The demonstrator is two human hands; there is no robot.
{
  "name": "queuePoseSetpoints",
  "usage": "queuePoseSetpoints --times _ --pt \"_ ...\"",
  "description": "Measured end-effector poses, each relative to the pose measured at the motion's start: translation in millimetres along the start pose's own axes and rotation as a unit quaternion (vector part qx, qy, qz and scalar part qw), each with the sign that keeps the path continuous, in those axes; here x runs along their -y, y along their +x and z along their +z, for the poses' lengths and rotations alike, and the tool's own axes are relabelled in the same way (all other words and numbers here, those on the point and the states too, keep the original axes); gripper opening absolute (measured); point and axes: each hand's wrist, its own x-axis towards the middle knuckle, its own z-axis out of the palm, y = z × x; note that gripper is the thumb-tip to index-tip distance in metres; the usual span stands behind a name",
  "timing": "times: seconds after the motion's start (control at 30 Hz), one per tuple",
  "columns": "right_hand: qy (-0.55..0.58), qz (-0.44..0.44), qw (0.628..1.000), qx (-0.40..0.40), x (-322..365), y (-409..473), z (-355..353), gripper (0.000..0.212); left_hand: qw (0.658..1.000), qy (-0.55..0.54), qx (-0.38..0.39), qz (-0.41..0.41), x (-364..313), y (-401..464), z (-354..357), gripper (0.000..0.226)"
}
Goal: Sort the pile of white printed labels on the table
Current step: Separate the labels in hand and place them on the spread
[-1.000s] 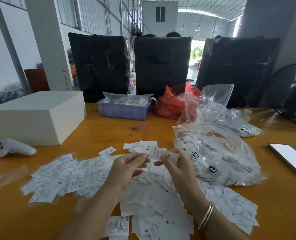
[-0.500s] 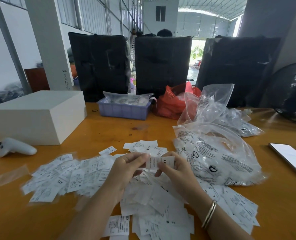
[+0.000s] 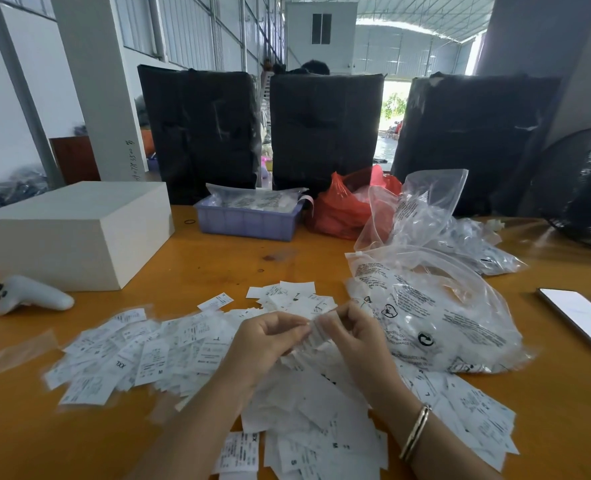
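Observation:
A wide pile of white printed labels (image 3: 155, 355) covers the near part of the orange table (image 3: 217, 265), spreading left, right and toward me. My left hand (image 3: 262, 344) and my right hand (image 3: 352, 337) meet above the middle of the pile, fingertips together, both pinching one blurred label (image 3: 313, 332) between them. A smaller group of labels (image 3: 287, 296) lies just beyond my hands. A gold bangle sits on my right wrist.
A white box (image 3: 75, 233) and a white controller (image 3: 27, 296) lie at the left. Behind are a purple tray (image 3: 249, 220) and red bag (image 3: 342, 209). Clear plastic bags (image 3: 436, 306) crowd the right, a phone (image 3: 581, 317) beyond them, a fan (image 3: 585, 188) far right.
The label held up flat between my hands has dropped lower and is now bunched and blurred between my fingertips. My hands have moved closer together.

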Motion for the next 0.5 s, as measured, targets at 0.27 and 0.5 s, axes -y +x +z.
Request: queuePoseSetpoints --times 0.27,0.5 --pt "0.121 0.043 0.991 -0.024 1.1 -2.3 5.7 0.014 1.0 -0.017 -0.007 0.015 -0.4 3.3 -4.1 0.019" --pt "0.034 0.012 0.999 0.019 6.8 -5.7 7.4 0.012 0.998 0.045 0.015 0.053 0.3 3.1 -6.1 0.019"
